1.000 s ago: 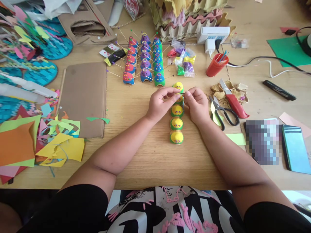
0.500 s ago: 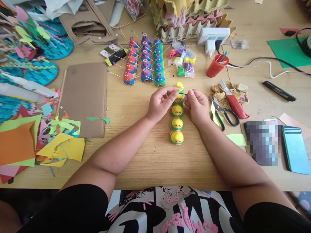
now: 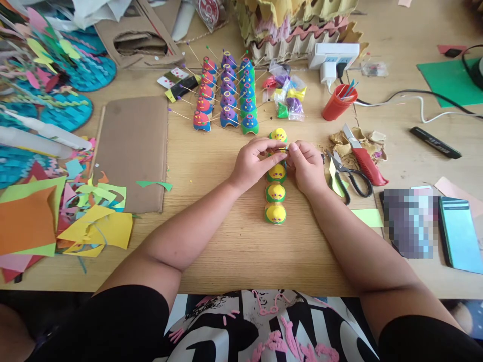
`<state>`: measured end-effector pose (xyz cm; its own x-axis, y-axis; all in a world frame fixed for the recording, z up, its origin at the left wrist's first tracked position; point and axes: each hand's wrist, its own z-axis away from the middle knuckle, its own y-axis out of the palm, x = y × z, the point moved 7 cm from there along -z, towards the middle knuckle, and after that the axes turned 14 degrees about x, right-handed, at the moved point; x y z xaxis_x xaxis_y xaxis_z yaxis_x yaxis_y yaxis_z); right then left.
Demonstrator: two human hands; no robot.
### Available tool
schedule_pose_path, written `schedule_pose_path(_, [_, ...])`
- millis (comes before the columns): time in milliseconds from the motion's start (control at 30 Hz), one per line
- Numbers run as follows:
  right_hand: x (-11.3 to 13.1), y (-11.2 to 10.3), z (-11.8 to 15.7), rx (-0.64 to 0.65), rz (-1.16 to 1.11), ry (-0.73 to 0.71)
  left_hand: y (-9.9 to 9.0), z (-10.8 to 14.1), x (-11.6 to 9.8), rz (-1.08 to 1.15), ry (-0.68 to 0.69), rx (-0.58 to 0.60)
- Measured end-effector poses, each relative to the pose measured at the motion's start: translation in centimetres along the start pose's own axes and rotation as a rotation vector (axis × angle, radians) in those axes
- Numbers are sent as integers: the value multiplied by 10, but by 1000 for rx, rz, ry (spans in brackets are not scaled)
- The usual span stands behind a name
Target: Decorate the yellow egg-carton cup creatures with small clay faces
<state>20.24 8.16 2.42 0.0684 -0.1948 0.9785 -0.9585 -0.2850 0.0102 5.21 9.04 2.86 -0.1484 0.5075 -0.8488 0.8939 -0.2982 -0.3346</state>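
Observation:
Over a row of yellow and green egg-carton figures with small faces, my left hand and my right hand meet at the fingertips. Between them runs a thin dark strand, pinched by the fingers of both hands. The hands hide part of the second figure from the top. Behind them stand three more rows of figures: red and blue, purple and blue, and blue and green, with thin sticks poking out.
Scissors, a red-handled knife and a red cup lie or stand right of my hands. Cardboard and paper scraps are left. Egg trays and a power strip are behind.
My left hand has shifted slightly right, so the fingertips of both hands are closer together and less of the dark strand shows between them. The whole view has moved slightly.

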Motion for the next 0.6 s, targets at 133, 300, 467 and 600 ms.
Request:
schedule_pose_path(133, [2, 1, 0, 16, 15, 9, 1, 0, -1, -15, 9, 5])
schedule_pose_path(300, [5, 2, 1, 27, 51, -2, 1, 0, -2, -31, 19, -3])
schedule_pose_path(467, [9, 4, 1, 38, 91, -28, 1, 0, -3, -21, 20, -16])
schedule_pose_path(600, [10, 3, 1, 30, 129, -13, 1, 0, -4, -25, 5, -10])
